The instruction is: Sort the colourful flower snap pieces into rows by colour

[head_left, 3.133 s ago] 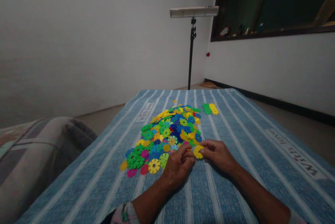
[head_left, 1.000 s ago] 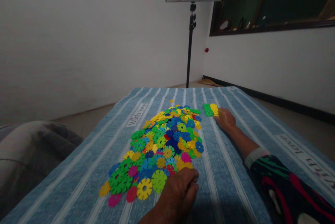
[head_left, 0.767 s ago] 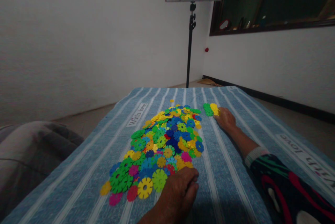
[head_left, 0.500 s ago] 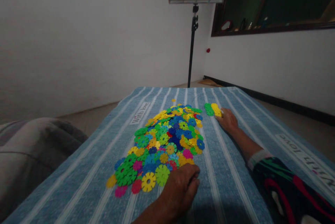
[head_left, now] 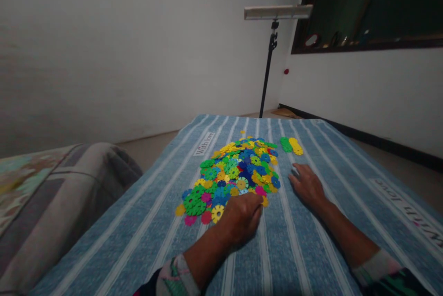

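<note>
A heap of flower-shaped plastic discs (head_left: 228, 171) in green, yellow, blue, pink and red lies on the striped cloth. My left hand (head_left: 240, 220) is at the near edge of the heap, its fingers curled closed beside a yellow disc (head_left: 265, 201). Whatever may be inside those fingers is hidden. Right of the heap, my right hand (head_left: 308, 186) hovers low over the cloth or rests on it, fingers apart and holding nothing. Beyond its fingertips lie a row of overlapping green discs (head_left: 285, 144) and, alongside, a row of yellow discs (head_left: 296, 146).
A blue cloth with white stripes (head_left: 145, 236) covers the table. One orange-yellow disc (head_left: 242, 132) lies apart behind the heap. A lamp on a black stand (head_left: 266, 72) rises past the far edge. Grey fabric (head_left: 86, 190) bulges on the left.
My right hand has drawn back from the yellow row, which now lies free beside the green row. My left hand stays closed by the heap's near edge. The view has shifted.
</note>
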Demonstrator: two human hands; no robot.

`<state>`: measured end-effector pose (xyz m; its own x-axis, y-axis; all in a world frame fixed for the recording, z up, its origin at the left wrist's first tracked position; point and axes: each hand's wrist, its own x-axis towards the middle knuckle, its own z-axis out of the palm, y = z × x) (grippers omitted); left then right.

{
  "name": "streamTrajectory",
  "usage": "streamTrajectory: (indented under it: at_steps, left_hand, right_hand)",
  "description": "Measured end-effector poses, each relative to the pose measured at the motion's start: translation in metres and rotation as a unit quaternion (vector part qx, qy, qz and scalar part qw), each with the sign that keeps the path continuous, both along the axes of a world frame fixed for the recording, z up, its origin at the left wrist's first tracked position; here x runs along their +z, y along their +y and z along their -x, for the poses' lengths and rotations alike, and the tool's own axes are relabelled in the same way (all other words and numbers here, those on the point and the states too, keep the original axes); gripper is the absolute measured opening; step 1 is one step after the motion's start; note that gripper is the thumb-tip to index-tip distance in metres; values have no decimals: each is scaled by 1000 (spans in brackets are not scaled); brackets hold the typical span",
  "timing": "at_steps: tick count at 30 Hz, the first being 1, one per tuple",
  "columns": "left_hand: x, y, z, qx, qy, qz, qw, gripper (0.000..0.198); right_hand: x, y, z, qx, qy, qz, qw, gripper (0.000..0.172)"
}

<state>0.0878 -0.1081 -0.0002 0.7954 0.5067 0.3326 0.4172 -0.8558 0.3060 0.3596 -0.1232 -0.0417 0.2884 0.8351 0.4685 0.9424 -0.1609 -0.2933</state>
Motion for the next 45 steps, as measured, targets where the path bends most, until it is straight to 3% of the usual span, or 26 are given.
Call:
streamTrajectory:
  at_steps: [8, 13, 20, 27, 45]
  left_hand:
    - [35, 30, 23, 147, 103, 16, 984, 18]
    - [48, 34, 35, 160, 166, 36, 972, 18]
    - [57, 37, 47, 133, 225, 68, 963, 16]
    - [60, 32, 44, 155, 305, 60, 938, 15]
    - [66, 20, 32, 194, 374, 38, 906, 24]
  right_hand:
    - [0, -45, 61, 143, 8, -33, 989, 27]
    - [0, -56, 79, 176, -40, -16, 983, 19]
    - [-4, -53, 72, 187, -41, -7, 981, 17]
    - [-6, -53, 66, 198, -33, -5, 980, 20]
    - [0, -53, 63, 212, -20, 10, 977, 18]
